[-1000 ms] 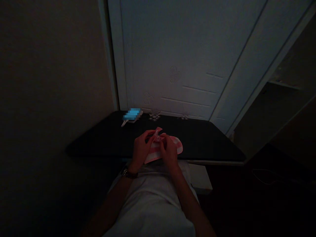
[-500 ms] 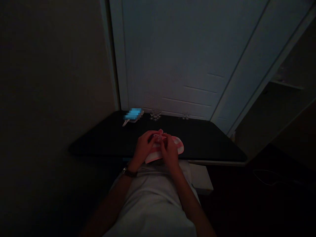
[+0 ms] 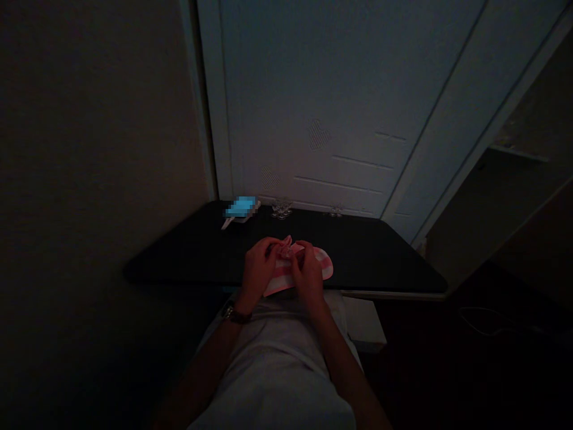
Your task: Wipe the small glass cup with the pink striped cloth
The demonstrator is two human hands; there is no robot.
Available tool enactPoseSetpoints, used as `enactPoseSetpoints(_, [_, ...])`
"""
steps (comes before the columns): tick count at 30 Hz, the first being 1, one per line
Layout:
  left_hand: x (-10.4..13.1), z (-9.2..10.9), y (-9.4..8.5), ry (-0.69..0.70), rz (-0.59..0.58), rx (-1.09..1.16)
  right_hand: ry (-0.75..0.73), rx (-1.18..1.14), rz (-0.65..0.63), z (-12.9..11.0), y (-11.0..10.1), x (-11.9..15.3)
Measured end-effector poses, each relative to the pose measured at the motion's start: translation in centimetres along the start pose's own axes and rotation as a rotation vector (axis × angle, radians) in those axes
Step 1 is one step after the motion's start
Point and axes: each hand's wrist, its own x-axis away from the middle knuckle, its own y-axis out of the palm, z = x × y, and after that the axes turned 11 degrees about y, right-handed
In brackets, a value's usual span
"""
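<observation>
Both hands meet over the near edge of the dark table. My left hand [image 3: 259,263], with a dark band at its wrist, is closed, fingertips pinching a small crinkled pink piece [image 3: 285,246] that looks partly see-through. My right hand [image 3: 308,272] is closed beside it, fingertips close to the same piece; dim light and the fingers hide what they grip. Beneath the hands lies a flat pink-and-white striped piece [image 3: 326,266] with a rounded right end, perhaps fabric, partly covered by the right hand.
On the black tabletop [image 3: 376,257], a device with a blurred bright screen [image 3: 242,206] stands at the back left. Clear glassy pieces [image 3: 282,209] and a smaller clear cluster [image 3: 336,210] sit along the back panel. A white box [image 3: 364,322] is below the table edge.
The fingers have shifted slightly on the pink piece, and its upper tip looks more spread out. My left hand has moved a little left. The striped piece stays in place.
</observation>
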Motion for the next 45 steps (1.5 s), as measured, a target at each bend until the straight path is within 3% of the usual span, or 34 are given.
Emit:
enactPoseSetpoints(12, [0.08, 0.02, 0.07, -0.034, -0.001, -0.004, 0.002, -0.024, -0.015, -0.28, -0.15, 0.03])
enactPoseSetpoints(28, [0.12, 0.28, -0.03, 0.055, 0.001, -0.034, 0.017, -0.054, -0.008, 0.03, 0.04, -0.04])
enactPoseSetpoints(45, [0.2, -0.14, 0.14, 0.042, -0.025, -0.002, 0.013, -0.029, -0.007, -0.02, -0.06, -0.03])
